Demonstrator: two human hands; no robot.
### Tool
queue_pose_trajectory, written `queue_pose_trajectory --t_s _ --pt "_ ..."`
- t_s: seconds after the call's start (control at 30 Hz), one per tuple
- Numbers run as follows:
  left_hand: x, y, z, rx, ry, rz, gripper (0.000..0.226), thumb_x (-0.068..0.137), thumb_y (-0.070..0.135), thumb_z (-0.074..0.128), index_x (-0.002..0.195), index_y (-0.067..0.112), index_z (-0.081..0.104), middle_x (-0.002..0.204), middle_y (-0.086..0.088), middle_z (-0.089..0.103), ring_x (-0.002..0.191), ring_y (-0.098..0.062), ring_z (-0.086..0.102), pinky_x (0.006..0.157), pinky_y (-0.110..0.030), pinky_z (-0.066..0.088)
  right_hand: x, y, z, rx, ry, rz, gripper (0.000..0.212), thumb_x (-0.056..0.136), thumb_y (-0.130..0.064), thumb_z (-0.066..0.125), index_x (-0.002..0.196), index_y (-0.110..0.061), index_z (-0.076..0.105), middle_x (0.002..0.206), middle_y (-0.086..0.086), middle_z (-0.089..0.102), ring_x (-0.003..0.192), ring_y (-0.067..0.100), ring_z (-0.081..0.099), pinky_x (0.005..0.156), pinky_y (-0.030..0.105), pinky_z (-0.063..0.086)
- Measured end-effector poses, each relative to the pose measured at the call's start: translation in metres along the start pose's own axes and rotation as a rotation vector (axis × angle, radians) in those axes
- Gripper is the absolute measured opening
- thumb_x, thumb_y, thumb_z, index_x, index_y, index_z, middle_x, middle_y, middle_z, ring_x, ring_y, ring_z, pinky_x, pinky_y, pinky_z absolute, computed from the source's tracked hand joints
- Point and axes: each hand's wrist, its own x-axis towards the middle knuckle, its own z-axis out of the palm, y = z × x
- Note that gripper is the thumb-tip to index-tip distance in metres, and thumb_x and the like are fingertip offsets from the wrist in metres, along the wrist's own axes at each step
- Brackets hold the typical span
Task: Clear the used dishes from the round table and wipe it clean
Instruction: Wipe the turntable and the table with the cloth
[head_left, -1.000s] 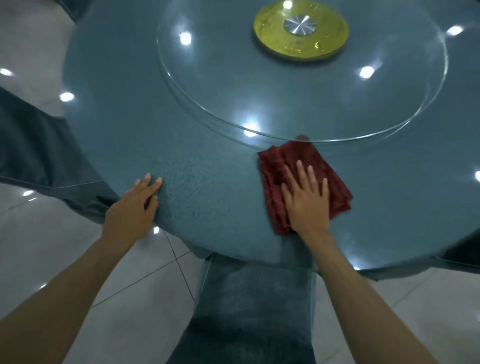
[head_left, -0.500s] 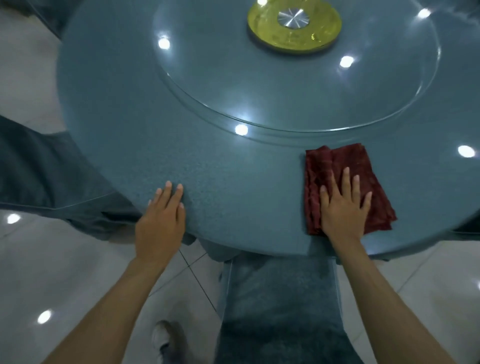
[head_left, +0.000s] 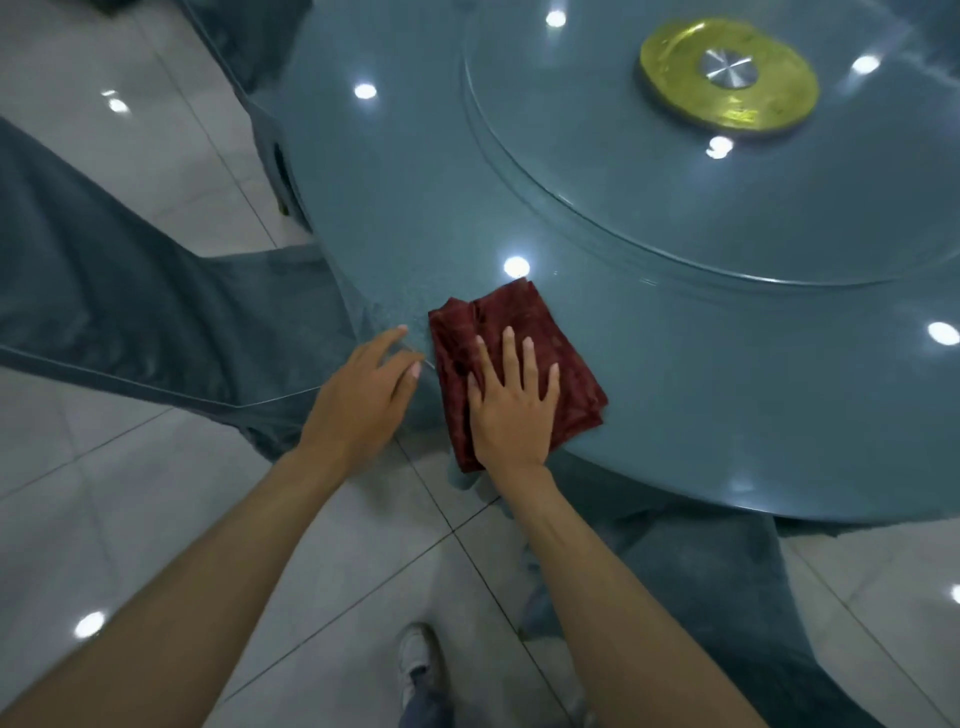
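Right hand (head_left: 511, 402) flat, fingers straight, pressing folded dark-red plush cloth (head_left: 519, 364) at round glossy teal table (head_left: 727, 389) rim; left hand (head_left: 363, 395) just beside, fingers relaxed on edge.

Folded dark-red cloth (head_left: 524, 358) flat at round teal table's (head_left: 727, 395) near edge.

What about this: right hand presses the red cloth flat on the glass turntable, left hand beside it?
No. Head view: the right hand presses the cloth flat on the table near its edge, short of the turntable; left hand beside it.
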Motion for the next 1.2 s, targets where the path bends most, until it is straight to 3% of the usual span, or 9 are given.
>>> queue_pose_trajectory --t_s 0.1,0.23,0.4,0.53,0.67,0.87,0.97,1.07,1.2 --pt "0.018 -0.019 -0.011 0.07 0.028 0.071 0.034 0.11 0.036 0.04 0.13 0.021 0.063 0.159 0.0 0.042 0.141 -0.023 0.043 0.098 -0.046 0.049 0.004 -0.002 0.002 -0.004 -0.005 -0.003 0.048 0.11 -0.046 0.032 0.157 -0.038 0.036 0.167 -0.002 0.032 0.154 0.023 0.029 0.122 0.054 0.022" --pt "0.057 -0.035 0.001 0.172 -0.022 0.101 0.043 0.109 0.038 0.04 0.143 0.017 0.054 0.162 -0.012 0.038 0.146 -0.032 0.039 0.114 -0.054 0.041 0.002 0.045 -0.009 -0.07 -0.004 -0.03 0.05 0.11 -0.046 0.029 0.16 -0.039 0.031 0.169 -0.007 0.026 0.156 0.017 0.025 0.122 0.048 0.024" --pt "0.093 -0.043 0.022 0.242 -0.054 0.172 0.058 0.108 0.048 0.023 0.15 0.019 0.051 0.158 -0.013 0.044 0.141 -0.038 0.045 0.115 -0.056 0.037 -0.004 0.157 -0.031 -0.131 0.012 0.246 0.053 0.106 -0.044 0.027 0.157 -0.035 0.038 0.169 -0.004 0.026 0.154 0.018 0.028 0.12 0.05 0.028" --pt "0.088 -0.036 0.041 0.209 0.121 0.093 0.048 0.108 0.045 0.035 0.145 0.024 0.058 0.154 -0.008 0.051 0.143 -0.034 0.044 0.119 -0.055 0.031 -0.003 0.25 -0.052 -0.158 0.002 0.438 0.059 0.103 -0.044 0.024 0.156 -0.024 0.042 0.17 -0.001 0.023 0.154 0.022 0.028 0.119 0.054 0.027" --pt "0.09 -0.032 0.047 0.211 0.174 0.097 0.045 0.107 0.042 0.042 0.143 0.022 0.06 0.154 -0.008 0.052 0.143 -0.033 0.044 0.12 -0.054 0.028 0.025 0.279 -0.054 -0.161 0.037 0.529 0.062 0.102 -0.046 0.023 0.156 -0.022 0.041 0.17 0.002 0.023 0.155 0.025 0.025 0.12 0.058 0.022" --pt "0.095 -0.028 0.042 0.255 0.097 0.087 0.046 0.105 0.042 0.043 0.141 0.019 0.062 0.153 -0.01 0.052 0.14 -0.036 0.047 0.117 -0.057 0.034 0.086 0.231 -0.027 -0.149 0.103 0.632 0.051 0.105 -0.038 0.032 0.144 -0.016 0.056 0.168 0.007 0.028 0.153 0.03 0.031 0.118 0.063 0.024" --pt "0.1 -0.024 0.035 0.271 0.069 0.077 0.044 0.105 0.041 0.045 0.137 0.021 0.065 0.149 -0.01 0.056 0.134 -0.036 0.052 0.106 -0.056 0.046 0.122 0.173 -0.011 -0.133 0.084 0.515 0.046 0.104 -0.037 0.036 0.135 -0.016 0.064 0.166 0.008 0.032 0.154 0.028 0.028 0.121 0.059 0.02" --pt "0.115 -0.025 0.021 0.284 0.065 0.094 0.041 0.106 0.042 0.042 0.121 0.022 0.074 0.133 -0.003 0.066 0.113 -0.03 0.063 0.079 -0.044 0.058 0.151 0.102 0.004 -0.055 0.062 0.382 0.045 0.104 -0.038 0.038 0.138 -0.02 0.062 0.167 0.007 0.032 0.155 0.028 0.026 0.123 0.059 0.017" --pt "0.153 -0.037 -0.009 0.253 0.058 0.004 0.04 0.107 0.043 0.037 0.106 0.02 0.07 0.117 0.004 0.067 0.104 -0.022 0.063 0.071 -0.038 0.054 0.185 0.011 0.023 0.064 0.002 0.152 0.055 0.104 -0.043 0.034 0.157 -0.031 0.04 0.17 0.004 0.023 0.157 0.028 0.019 0.123 0.061 0.011"
